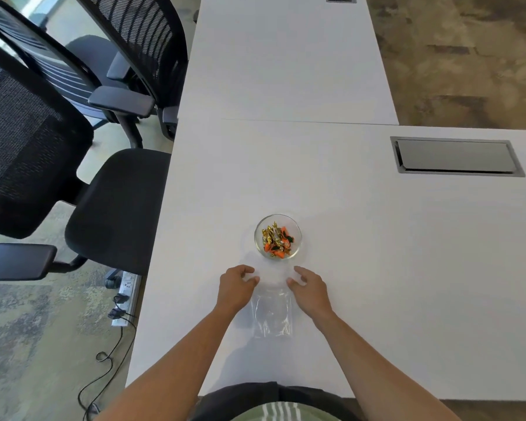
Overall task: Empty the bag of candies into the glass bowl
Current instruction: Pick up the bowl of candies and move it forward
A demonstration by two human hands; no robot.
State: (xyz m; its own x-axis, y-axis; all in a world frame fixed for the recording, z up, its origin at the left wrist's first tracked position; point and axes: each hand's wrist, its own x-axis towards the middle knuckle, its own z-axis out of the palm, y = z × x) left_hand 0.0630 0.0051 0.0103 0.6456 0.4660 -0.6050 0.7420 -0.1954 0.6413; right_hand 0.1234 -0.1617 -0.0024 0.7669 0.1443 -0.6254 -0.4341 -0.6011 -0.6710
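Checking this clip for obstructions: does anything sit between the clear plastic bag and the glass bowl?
Nothing visible does. The clear plastic bag lies flat on the white table, with the left hand and right hand at its far end. Only bare tabletop separates it from the round glass bowl, which already holds the wrapped candies.

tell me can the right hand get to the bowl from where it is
Probably yes. The right hand rests at the bag's far end, just short of the bowl, with only bare table between them and nothing in the way.
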